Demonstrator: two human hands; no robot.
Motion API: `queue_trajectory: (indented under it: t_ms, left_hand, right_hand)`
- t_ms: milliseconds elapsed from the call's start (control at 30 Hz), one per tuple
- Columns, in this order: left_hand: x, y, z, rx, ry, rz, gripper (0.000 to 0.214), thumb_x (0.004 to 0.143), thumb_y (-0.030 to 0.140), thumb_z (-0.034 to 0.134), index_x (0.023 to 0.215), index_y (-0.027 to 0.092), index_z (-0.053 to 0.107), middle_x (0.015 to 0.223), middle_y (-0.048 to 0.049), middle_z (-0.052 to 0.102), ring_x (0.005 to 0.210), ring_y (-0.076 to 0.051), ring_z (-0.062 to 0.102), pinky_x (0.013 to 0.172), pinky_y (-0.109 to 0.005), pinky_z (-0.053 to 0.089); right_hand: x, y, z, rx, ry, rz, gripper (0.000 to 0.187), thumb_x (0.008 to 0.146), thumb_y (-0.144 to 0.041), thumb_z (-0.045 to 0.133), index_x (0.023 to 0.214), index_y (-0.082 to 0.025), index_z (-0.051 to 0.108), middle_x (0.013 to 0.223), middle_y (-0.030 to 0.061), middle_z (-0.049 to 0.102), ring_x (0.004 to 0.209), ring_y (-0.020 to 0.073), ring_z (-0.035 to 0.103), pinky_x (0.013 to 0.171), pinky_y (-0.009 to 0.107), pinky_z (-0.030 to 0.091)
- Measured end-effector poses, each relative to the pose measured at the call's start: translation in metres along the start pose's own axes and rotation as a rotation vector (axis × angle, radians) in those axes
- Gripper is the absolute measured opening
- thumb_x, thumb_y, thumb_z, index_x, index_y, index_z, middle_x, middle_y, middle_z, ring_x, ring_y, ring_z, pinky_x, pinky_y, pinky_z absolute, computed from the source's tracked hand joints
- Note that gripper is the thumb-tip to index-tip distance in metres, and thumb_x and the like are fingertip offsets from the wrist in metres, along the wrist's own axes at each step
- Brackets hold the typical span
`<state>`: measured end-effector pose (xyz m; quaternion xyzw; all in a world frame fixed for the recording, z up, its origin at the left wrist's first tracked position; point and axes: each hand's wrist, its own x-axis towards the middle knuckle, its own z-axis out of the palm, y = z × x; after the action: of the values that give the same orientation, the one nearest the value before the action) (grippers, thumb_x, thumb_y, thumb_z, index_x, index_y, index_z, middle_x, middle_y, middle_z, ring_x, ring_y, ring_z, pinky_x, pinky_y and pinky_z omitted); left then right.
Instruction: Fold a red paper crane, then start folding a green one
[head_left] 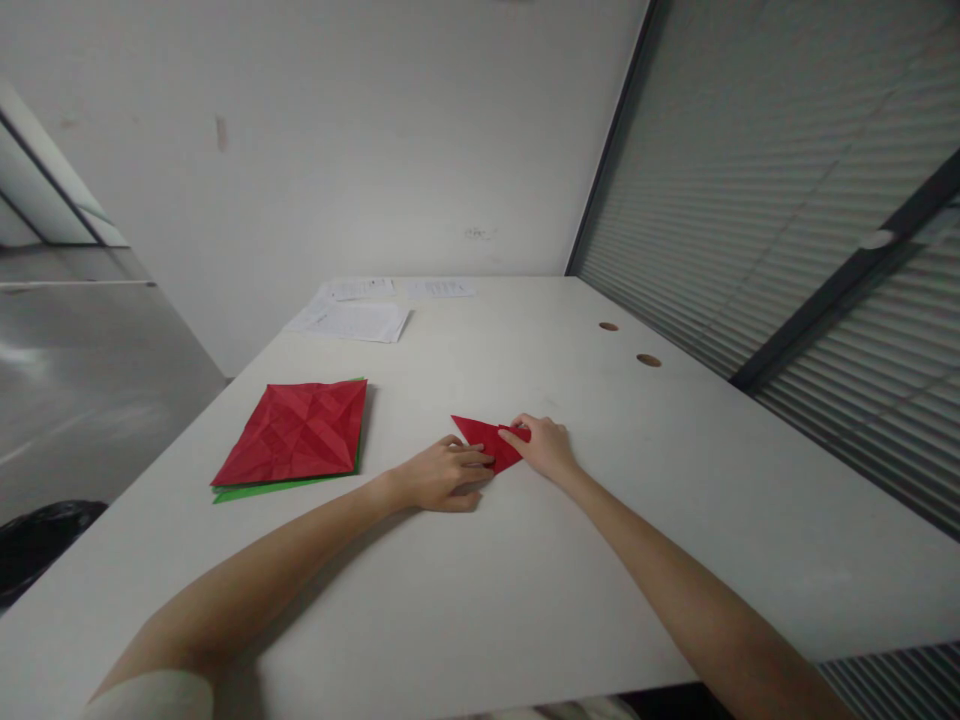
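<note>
The white table [510, 350] has its left edge slanting away from the lower left toward the wall [375, 140], its far edge against that wall, and its right edge running along the blinds [750, 240]; the near edge passes beneath the forearms; a strip of tabletop separates the left hand [444, 476] from the red crumpled sheet [300, 430], and a wider stretch reaches from the right hand [547, 446] to the blinds. The folded red paper [477, 432] lies flat between the two hands, one sharp corner pointing up and left; the left hand rests palm down, fingers a little spread, their tips on its lower left part; the right hand pinches its right side between thumb and fingers. Farther out, a black bag [49, 540] sits beyond the left edge; the red crumpled sheet, over a green sheet [262, 491], lies beside the left forearm; printed papers [356, 320] lie near the wall; two round holes [628, 343] pierce the tabletop at right.
</note>
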<state>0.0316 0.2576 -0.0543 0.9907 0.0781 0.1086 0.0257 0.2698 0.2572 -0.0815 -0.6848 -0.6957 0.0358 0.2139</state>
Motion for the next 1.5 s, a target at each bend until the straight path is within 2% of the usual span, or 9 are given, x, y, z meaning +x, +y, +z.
queue_trajectory:
  t_ms: [267, 733, 967, 1267, 1367, 1500]
  left_hand:
    - [-0.001, -0.004, 0.004, -0.013, -0.002, -0.002, 0.038, 0.092, 0.034, 0.048, 0.125, 0.018, 0.056, 0.133, -0.0128, 0.057, 0.127, -0.029, 0.049, 0.099, -0.041, 0.039]
    - [0.0, -0.004, 0.002, -0.058, -0.009, -0.011, 0.037, 0.09, 0.034, 0.049, 0.124, 0.02, 0.055, 0.128, -0.0116, 0.058, 0.12, -0.027, 0.054, 0.098, -0.04, 0.04]
    - [-0.001, -0.007, 0.01, -0.235, 0.076, -0.196, 0.045, 0.086, 0.014, 0.043, 0.13, 0.021, 0.046, 0.126, -0.0072, 0.06, 0.113, -0.02, 0.057, 0.099, -0.035, 0.038]
    - [0.003, -0.001, 0.007, -0.093, -0.001, -0.118, 0.04, 0.092, 0.024, 0.045, 0.131, 0.026, 0.055, 0.117, -0.0098, 0.06, 0.113, -0.025, 0.053, 0.096, -0.039, 0.035]
    - [0.003, 0.0, 0.006, -0.072, -0.002, -0.113, 0.041, 0.092, 0.025, 0.045, 0.131, 0.025, 0.055, 0.122, -0.0104, 0.059, 0.113, -0.026, 0.052, 0.096, -0.039, 0.035]
    - [0.003, 0.0, 0.006, -0.085, 0.007, -0.106, 0.04, 0.092, 0.024, 0.045, 0.13, 0.025, 0.056, 0.138, -0.01, 0.051, 0.124, -0.027, 0.047, 0.1, -0.04, 0.033]
  right_hand:
    - [0.001, -0.002, 0.004, 0.0, -0.019, 0.076, 0.029, 0.086, -0.053, 0.058, 0.087, -0.024, 0.065, 0.083, 0.0037, 0.069, 0.087, 0.0224, 0.058, 0.079, 0.034, 0.032]
    - [0.002, -0.003, 0.004, 0.008, -0.048, 0.1, 0.026, 0.084, -0.05, 0.06, 0.087, -0.025, 0.065, 0.086, 0.0026, 0.07, 0.09, 0.0232, 0.058, 0.078, 0.034, 0.03]
    - [0.002, -0.003, 0.005, 0.0, -0.04, 0.089, 0.027, 0.084, -0.052, 0.059, 0.087, -0.025, 0.064, 0.085, 0.0032, 0.069, 0.089, 0.0229, 0.058, 0.076, 0.033, 0.03]
    - [0.002, -0.003, 0.003, -0.007, -0.05, 0.097, 0.027, 0.084, -0.052, 0.059, 0.088, -0.026, 0.064, 0.085, 0.0026, 0.07, 0.086, 0.0226, 0.058, 0.075, 0.033, 0.029]
    - [0.002, -0.003, 0.003, -0.005, -0.047, 0.096, 0.026, 0.084, -0.052, 0.06, 0.088, -0.026, 0.064, 0.086, 0.0024, 0.07, 0.087, 0.0227, 0.058, 0.076, 0.033, 0.03]
    - [0.002, -0.003, 0.005, -0.019, -0.047, 0.103, 0.026, 0.084, -0.051, 0.06, 0.088, -0.026, 0.064, 0.085, 0.0021, 0.07, 0.088, 0.0227, 0.058, 0.076, 0.033, 0.03]
